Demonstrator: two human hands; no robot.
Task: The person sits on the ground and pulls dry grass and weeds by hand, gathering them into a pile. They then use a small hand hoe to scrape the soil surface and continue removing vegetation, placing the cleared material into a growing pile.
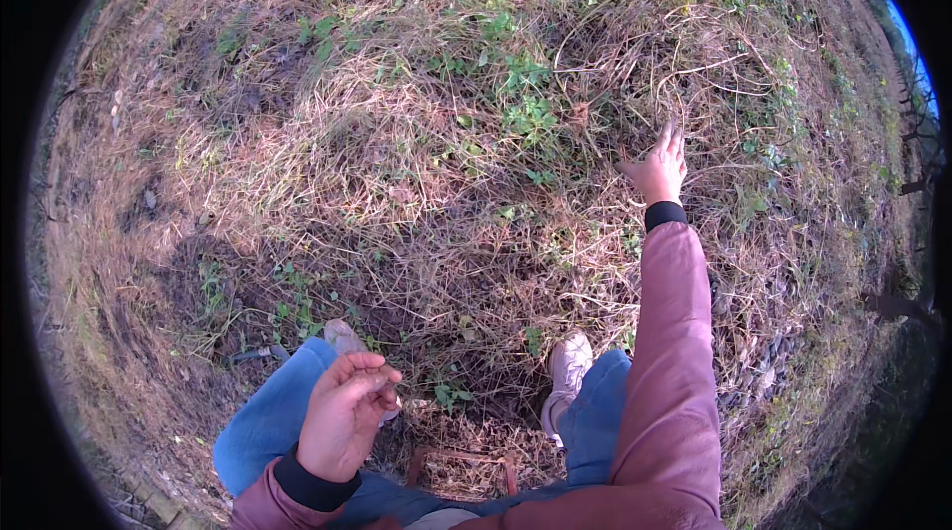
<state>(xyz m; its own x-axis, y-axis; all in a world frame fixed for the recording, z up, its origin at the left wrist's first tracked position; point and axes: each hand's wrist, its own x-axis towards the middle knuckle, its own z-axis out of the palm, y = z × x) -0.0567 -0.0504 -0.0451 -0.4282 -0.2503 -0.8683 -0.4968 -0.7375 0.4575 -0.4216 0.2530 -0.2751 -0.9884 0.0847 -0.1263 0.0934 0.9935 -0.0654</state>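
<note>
My left hand [344, 417] is raised above my left knee, palm turned inward. Its fingers are curled and the thumb rests against the index finger; nothing shows between them. Farther forward, my right hand [659, 167] reaches out over dry grass [610, 203], its thumb apart from the other fingers. The fingertips are near or on the stalks; whether they touch is hard to tell. Long pale dry stems [699, 70] lie tangled just beyond that hand. A low leafy green plant [531, 117] grows to its left.
My shoes [570, 370] stand on the grass, with a reddish bar frame [465, 453] low between my legs. A grey, handle-like object [260, 354] lies beside my left knee. Dark leaf litter [766, 363] is at the right. Dark branches [904, 307] edge the far right.
</note>
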